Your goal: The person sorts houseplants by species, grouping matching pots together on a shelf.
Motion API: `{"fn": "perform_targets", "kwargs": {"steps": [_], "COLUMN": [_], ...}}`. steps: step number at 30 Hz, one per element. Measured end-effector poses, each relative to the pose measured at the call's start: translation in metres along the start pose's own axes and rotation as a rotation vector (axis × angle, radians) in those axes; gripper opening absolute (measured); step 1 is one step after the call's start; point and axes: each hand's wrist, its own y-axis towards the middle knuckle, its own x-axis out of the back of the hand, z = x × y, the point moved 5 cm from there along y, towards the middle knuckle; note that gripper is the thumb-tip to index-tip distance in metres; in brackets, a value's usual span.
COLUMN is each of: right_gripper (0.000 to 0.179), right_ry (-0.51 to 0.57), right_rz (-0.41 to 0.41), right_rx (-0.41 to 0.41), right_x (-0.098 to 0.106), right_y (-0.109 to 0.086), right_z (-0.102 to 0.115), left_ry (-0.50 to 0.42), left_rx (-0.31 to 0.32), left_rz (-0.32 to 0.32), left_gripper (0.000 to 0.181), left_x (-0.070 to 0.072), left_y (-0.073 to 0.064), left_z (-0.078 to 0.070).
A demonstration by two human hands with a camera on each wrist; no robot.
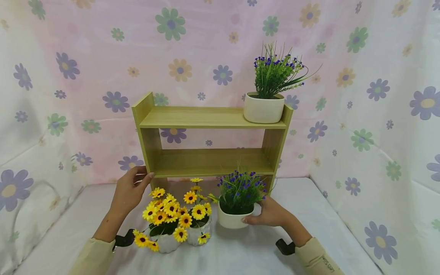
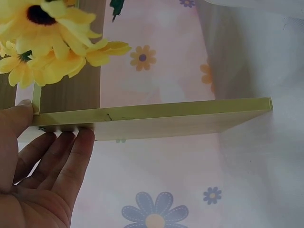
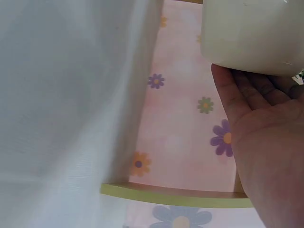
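Observation:
My left hand (image 1: pixel 128 189) grips the left side panel of a light wooden shelf (image 1: pixel 213 126). In the left wrist view the thumb lies at the panel's front edge and the fingers (image 2: pixel 78 154) touch its outer face. A white oval pot (image 1: pixel 232 220) with purple-flowered greenery (image 1: pixel 238 191) is in my right hand (image 1: pixel 271 212), thumb in front; its other fingers are mostly hidden behind the pot. This pot is in front of the shelf's lower part. In the right wrist view the pot (image 3: pixel 251 35) shows only in part, over the fingers.
On the top board, at the right end, stands a similar white pot (image 1: pixel 263 109) with purple flowers. Two grey-white pots of yellow flowers, a left one (image 1: pixel 168 243) and a right one (image 1: pixel 193 235), stand before the shelf on a white-covered table (image 1: pixel 247 252). Flower-patterned cloth (image 1: pixel 203 42) hangs behind.

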Motion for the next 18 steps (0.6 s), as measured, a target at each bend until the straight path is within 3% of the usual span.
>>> {"fn": "perform_targets", "kwargs": {"steps": [7,13,18], "right_gripper": [0.099,0.095,0.104], "right_ry": [0.055,-0.017,-0.052], "right_rz": [-0.028,-0.077,-0.126], "right_rx": [0.015,0.054,0.088], "right_x": [0.008,0.02,0.034], "right_y": [0.001,0.004,0.01], "right_z": [0.01,0.022,0.035], "left_ry": [-0.001,-0.004,-0.009], "left_rx": [0.005,0.004,0.004], "left_rz": [0.005,0.002,0.0], "left_gripper": [0.05,0.05,0.049], "left_x": [0.0,-0.001,-0.001], "left_y": [0.0,0.0,0.0], "left_z": [-0.001,0.0,-0.001]}}
